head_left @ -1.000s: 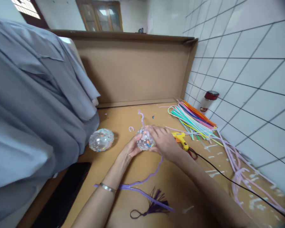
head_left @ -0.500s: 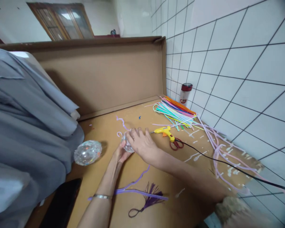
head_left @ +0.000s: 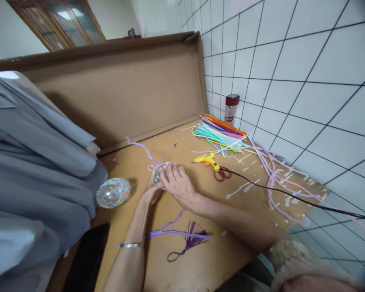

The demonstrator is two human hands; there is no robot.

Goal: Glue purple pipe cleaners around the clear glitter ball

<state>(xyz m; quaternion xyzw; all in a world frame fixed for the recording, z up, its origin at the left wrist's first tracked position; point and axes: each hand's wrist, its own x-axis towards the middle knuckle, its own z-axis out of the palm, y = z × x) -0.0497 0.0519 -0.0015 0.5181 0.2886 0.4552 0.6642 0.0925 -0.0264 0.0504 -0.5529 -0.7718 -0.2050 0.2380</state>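
Observation:
Both my hands are closed around a clear, faceted plastic piece (head_left: 157, 173) near the middle of the table. My left hand (head_left: 152, 190) cups it from the near left, and my right hand (head_left: 177, 183) covers its top and right side. A lilac pipe cleaner (head_left: 145, 150) runs from the piece toward the back left, and a small lilac loop (head_left: 151, 167) shows beside my fingers. Much of the piece is hidden by my hands. Left of them sits a clear faceted ball (head_left: 113, 192) with coloured bits showing. Nearer me lie purple pipe cleaners (head_left: 182, 233) and a dark purple tassel (head_left: 192, 240).
A yellow glue gun (head_left: 208, 160) with a black cord lies by red-handled scissors (head_left: 222, 173). Behind are a pile of coloured pipe cleaners (head_left: 220, 136) and a red-lidded jar (head_left: 231, 108). Grey cloth (head_left: 48, 170) hangs at left above a black flat object (head_left: 86, 259). Cardboard (head_left: 118, 89) stands behind.
The lilac pipe cleaner beside my hands now stretches farther to the back left. My fingers have shifted slightly around the clear piece. The whole view has tilted and moved a little.

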